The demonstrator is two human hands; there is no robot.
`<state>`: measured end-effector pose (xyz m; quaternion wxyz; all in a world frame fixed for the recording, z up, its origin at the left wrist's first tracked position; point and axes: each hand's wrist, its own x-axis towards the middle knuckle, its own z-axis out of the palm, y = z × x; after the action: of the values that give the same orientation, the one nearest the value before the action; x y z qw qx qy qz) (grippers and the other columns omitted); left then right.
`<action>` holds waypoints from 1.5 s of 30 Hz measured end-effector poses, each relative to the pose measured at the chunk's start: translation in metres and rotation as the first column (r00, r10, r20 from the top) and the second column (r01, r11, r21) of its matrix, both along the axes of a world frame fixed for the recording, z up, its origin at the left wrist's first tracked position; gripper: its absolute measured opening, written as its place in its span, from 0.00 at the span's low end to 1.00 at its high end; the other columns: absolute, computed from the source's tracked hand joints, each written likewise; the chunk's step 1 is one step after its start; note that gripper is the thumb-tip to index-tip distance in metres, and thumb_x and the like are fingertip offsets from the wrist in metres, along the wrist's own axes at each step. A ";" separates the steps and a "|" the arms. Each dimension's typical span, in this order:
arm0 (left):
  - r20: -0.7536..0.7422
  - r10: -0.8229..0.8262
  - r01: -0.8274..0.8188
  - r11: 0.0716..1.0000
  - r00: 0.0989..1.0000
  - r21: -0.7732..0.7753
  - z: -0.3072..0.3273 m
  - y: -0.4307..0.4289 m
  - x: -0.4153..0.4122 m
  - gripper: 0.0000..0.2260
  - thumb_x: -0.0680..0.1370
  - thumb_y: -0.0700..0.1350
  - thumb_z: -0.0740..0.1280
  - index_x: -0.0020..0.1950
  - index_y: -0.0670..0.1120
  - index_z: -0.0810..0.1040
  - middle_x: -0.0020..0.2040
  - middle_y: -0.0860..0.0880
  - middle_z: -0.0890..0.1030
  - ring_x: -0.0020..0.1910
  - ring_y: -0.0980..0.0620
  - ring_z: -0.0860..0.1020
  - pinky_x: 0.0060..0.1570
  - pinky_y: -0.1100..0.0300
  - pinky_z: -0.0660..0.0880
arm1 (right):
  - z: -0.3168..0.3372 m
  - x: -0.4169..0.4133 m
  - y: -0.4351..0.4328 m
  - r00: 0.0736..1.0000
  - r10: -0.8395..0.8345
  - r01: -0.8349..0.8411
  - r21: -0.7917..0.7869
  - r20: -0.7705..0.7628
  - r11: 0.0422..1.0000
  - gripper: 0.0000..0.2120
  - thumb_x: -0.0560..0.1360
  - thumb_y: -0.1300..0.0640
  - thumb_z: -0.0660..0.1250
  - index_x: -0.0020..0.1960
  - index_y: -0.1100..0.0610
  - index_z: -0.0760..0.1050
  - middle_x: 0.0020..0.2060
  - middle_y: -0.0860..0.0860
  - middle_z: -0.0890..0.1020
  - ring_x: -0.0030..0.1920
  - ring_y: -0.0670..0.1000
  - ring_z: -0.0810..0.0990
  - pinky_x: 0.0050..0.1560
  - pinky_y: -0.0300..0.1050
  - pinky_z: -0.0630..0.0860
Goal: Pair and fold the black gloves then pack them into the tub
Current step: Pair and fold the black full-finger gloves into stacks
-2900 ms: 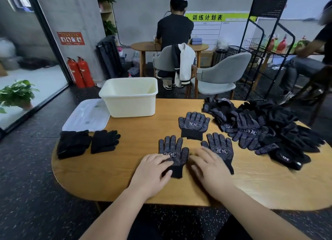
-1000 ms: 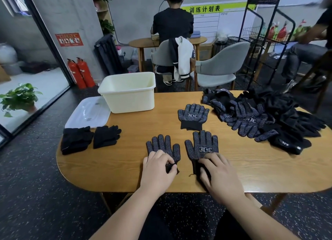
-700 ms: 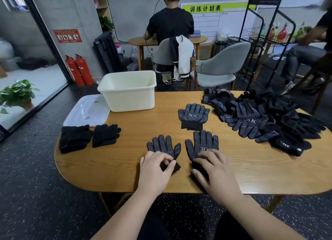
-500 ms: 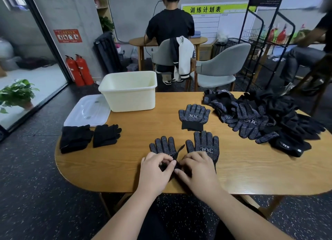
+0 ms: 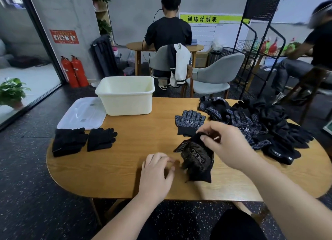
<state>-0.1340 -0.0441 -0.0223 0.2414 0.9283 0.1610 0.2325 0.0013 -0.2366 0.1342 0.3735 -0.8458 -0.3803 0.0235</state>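
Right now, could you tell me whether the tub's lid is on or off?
Off. The lid lies flat on the table beside the tub, whose top is open.

The cream tub [image 5: 125,96] stands open at the far left of the surface [image 5: 125,159]. Folded plain black gloves [image 5: 101,139] lie in two bundles on the left. A flat dotted glove [image 5: 190,122] lies beside the loose heap [image 5: 260,121] on the right. The right hand [image 5: 226,142] pinches the raised dotted glove [image 5: 196,157] up by its far end, with the cuff on the surface.

Probably a training workspace: grey concrete walls, a wall schedule chart [image 5: 213,29], fire extinguishers [image 5: 74,72], other people seated at far tables [image 5: 164,46].
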 end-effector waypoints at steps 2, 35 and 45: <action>-0.034 -0.058 0.058 0.998 0.998 0.001 0.008 -0.010 0.009 0.14 0.83 0.57 0.63 0.68 0.59 0.77 0.65 0.65 0.71 0.69 0.60 0.65 0.69 0.56 0.66 | 0.016 0.016 -0.003 1.000 -0.007 0.008 -0.025 0.014 1.000 0.10 0.80 0.56 0.73 0.53 0.40 0.82 0.44 0.32 0.83 0.48 0.36 0.81 0.50 0.36 0.77; -0.215 -0.143 0.121 0.986 0.966 -0.113 0.002 -0.032 0.017 0.36 0.72 0.71 0.71 0.76 0.61 0.63 0.77 0.60 0.59 0.78 0.58 0.57 0.80 0.56 0.59 | -0.153 -0.011 -0.033 0.860 -0.034 0.066 -0.045 0.510 0.997 0.17 0.69 0.69 0.79 0.53 0.54 0.86 0.48 0.46 0.83 0.47 0.50 0.82 0.39 0.46 0.82; -0.197 -0.136 0.109 0.984 0.971 -0.144 0.001 -0.032 0.017 0.38 0.70 0.70 0.73 0.75 0.63 0.63 0.76 0.60 0.60 0.77 0.57 0.60 0.79 0.55 0.62 | -0.177 -0.022 -0.038 0.902 -0.011 0.047 -0.073 0.432 0.996 0.16 0.70 0.67 0.78 0.55 0.53 0.85 0.51 0.46 0.83 0.49 0.51 0.81 0.35 0.50 0.81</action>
<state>-0.1171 -0.0757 -0.0209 0.2984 0.9375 0.1424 0.1084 -0.0207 -0.2745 -0.0430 0.2456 -0.8501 -0.4396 -0.1543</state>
